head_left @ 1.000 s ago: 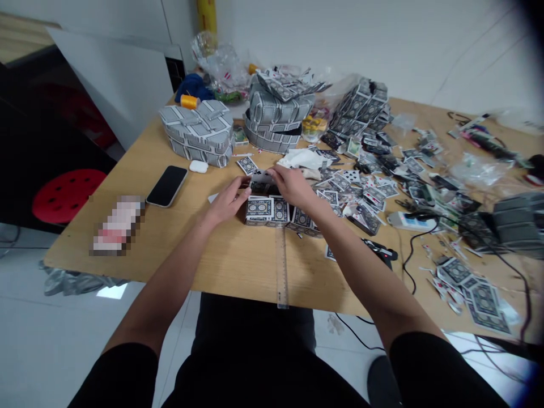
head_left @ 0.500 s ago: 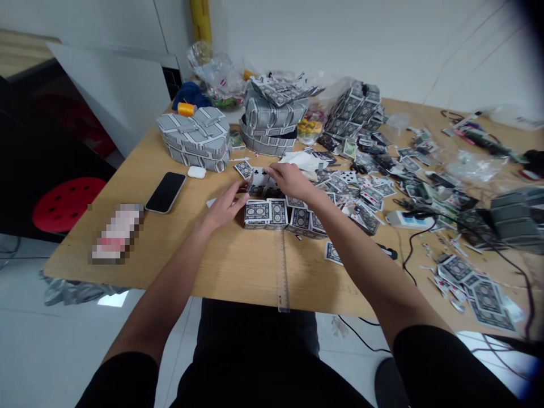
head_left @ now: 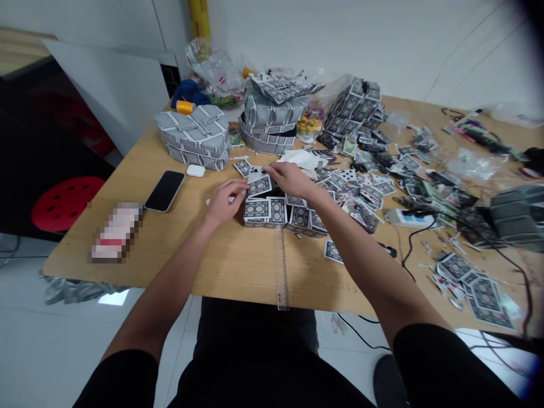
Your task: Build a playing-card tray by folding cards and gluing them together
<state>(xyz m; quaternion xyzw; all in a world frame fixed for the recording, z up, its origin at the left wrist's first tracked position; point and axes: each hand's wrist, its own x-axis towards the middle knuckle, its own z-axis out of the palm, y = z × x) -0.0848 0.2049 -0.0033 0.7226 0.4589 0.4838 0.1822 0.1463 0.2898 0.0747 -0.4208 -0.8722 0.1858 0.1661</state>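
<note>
A small box covered in playing cards (head_left: 272,212) stands in the middle of the wooden table (head_left: 238,266). My left hand (head_left: 224,198) rests at its left end, fingers curled, touching a patterned card (head_left: 259,185) that lies tilted across the box's open top. My right hand (head_left: 290,177) reaches over the far side of the box and pinches the same card's far edge. Loose cards (head_left: 340,184) lie scattered just right of my right hand.
A clear ruler (head_left: 281,269) lies toward the near edge. A black phone (head_left: 164,191) and white earbud case (head_left: 195,170) sit at the left. Card-covered boxes (head_left: 195,136) stand at the back. A power strip (head_left: 406,218) with cables and more cards fill the right side.
The card went from standing nearly upright between my hands to lying flatter over the box, its patterned back up. My left hand moved in closer to the box.
</note>
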